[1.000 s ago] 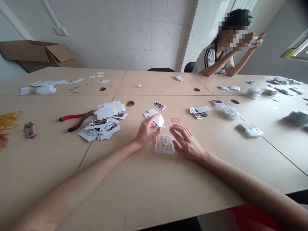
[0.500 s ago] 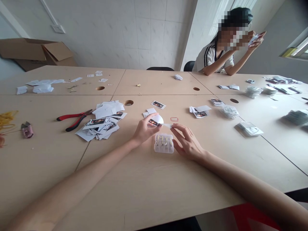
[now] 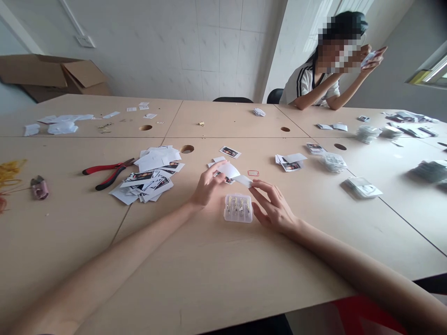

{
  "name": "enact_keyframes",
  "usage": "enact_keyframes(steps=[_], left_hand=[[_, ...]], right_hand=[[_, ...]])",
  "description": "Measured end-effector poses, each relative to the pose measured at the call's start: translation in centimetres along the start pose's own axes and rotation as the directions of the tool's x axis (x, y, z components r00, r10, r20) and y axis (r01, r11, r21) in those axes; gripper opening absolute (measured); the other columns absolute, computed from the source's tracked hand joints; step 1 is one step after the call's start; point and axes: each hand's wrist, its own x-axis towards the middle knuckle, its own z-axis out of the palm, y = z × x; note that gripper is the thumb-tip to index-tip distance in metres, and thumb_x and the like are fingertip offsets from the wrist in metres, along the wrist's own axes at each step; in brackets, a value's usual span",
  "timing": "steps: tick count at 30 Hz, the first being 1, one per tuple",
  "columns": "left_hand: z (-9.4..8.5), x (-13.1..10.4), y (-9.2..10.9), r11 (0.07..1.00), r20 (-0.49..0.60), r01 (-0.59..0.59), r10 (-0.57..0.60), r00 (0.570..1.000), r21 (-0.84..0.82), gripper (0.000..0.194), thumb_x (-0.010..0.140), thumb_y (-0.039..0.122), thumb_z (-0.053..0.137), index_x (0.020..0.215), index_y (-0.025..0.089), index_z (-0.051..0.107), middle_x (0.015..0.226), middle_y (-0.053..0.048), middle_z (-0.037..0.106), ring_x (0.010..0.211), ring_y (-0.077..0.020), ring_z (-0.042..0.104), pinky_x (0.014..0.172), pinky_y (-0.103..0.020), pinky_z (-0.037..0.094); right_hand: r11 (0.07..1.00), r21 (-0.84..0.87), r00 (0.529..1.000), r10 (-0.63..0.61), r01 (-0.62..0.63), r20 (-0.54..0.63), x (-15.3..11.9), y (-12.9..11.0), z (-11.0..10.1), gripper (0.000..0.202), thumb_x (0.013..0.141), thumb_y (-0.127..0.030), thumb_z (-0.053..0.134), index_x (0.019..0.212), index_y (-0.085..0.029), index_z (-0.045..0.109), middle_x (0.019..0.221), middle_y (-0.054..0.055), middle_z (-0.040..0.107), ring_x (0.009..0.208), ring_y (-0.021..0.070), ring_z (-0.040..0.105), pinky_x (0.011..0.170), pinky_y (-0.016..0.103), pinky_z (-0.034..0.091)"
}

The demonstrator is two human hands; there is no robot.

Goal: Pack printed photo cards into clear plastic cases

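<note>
My left hand point(image 3: 205, 187) has its fingers curled at the edge of a white paper card point(image 3: 229, 169). Dark printing shows beneath that card. My right hand point(image 3: 274, 204) pinches a small whitish slip point(image 3: 243, 180) between thumb and fingers, its far end touching or overlapping the card. Just below the hands lies a clear plastic compartment box point(image 3: 238, 215) with rows of small gold-coloured pieces, perhaps earrings. My right thumb is close to the box's right side. Behind the card, a printed photo card point(image 3: 230, 152) and a small red-outlined rectangle point(image 3: 253, 173) lie on the table.
On the left are a heap of printed cards point(image 3: 146, 184), red-handled pliers point(image 3: 108, 171) and pink cutters point(image 3: 39, 188). Stacks of bagged items point(image 3: 363, 187) and more cards point(image 3: 291, 163) sit to the right. Across the table point(image 3: 195, 270), a person point(image 3: 324, 81) holds something up.
My left thumb has shifted left, and the card has turned from its printed face to white. The slip in my right hand now shows more of its flat face.
</note>
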Motion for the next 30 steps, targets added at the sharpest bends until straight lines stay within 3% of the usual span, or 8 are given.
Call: enact_keyframes(steps=[2, 5, 10, 18, 30], left_hand=[[0.04, 0.09, -0.09, 0.998, -0.056, 0.027, -0.030, 0.998, -0.049, 0.044, 0.079, 0.043, 0.041, 0.114, 0.019, 0.051, 0.116, -0.008, 0.052, 0.084, -0.0164, 0.055, 0.081, -0.035, 0.044], [0.21, 0.22, -0.25, 0.995, -0.140, 0.068, -0.078, 0.987, -0.075, 0.040, 0.075, 0.035, 0.052, 0.111, 0.017, 0.052, 0.117, -0.009, 0.052, 0.087, -0.0166, 0.054, 0.077, -0.031, 0.045], [0.34, 0.30, -0.30, 0.994, -0.197, 0.055, -0.072, 0.978, -0.093, 0.039, 0.072, 0.026, 0.056, 0.109, 0.014, 0.053, 0.114, -0.010, 0.054, 0.095, -0.0177, 0.052, 0.077, -0.027, 0.044], [0.36, 0.21, -0.38, 0.991, -0.279, 0.046, -0.081, 0.957, -0.129, 0.036, 0.067, 0.019, 0.059, 0.102, 0.011, 0.054, 0.105, -0.013, 0.058, 0.090, -0.0181, 0.054, 0.068, -0.026, 0.045], [0.23, 0.35, -1.01, 0.986, -0.305, 0.043, -0.092, 0.948, -0.163, 0.035, 0.064, 0.020, 0.063, 0.098, 0.013, 0.055, 0.102, -0.011, 0.059, 0.087, -0.0166, 0.055, 0.066, -0.024, 0.045]], right_hand=[[1.000, 0.000, 1.000, -0.025, 0.025, 0.006, 0.06, 0.00, -0.12, 0.062, 0.077, -0.008, 0.041, 0.134, -0.016, 0.019, 0.117, 0.017, 0.042, 0.114, 0.0261, 0.040, 0.086, 0.041, 0.042], [0.997, 0.001, 0.997, -0.078, 0.078, 0.027, 0.13, 0.04, -0.22, 0.063, 0.075, -0.006, 0.042, 0.134, -0.014, 0.020, 0.116, 0.017, 0.042, 0.113, 0.0258, 0.040, 0.086, 0.041, 0.042], [0.993, 0.010, 0.992, -0.120, 0.120, 0.037, 0.23, 0.09, -0.25, 0.061, 0.074, -0.005, 0.040, 0.132, -0.013, 0.024, 0.114, 0.017, 0.044, 0.111, 0.0253, 0.042, 0.084, 0.041, 0.043], [0.979, 0.029, 0.974, -0.202, 0.200, 0.101, 0.08, 0.09, -0.25, 0.052, 0.072, -0.003, 0.041, 0.123, -0.009, 0.035, 0.112, 0.017, 0.048, 0.112, 0.0264, 0.042, 0.084, 0.041, 0.043], [0.983, 0.127, 0.989, -0.139, 0.131, 0.057, 0.21, 0.15, -0.16, 0.057, 0.075, -0.004, 0.040, 0.130, -0.015, 0.026, 0.114, 0.015, 0.048, 0.112, 0.0241, 0.043, 0.083, 0.041, 0.044]])
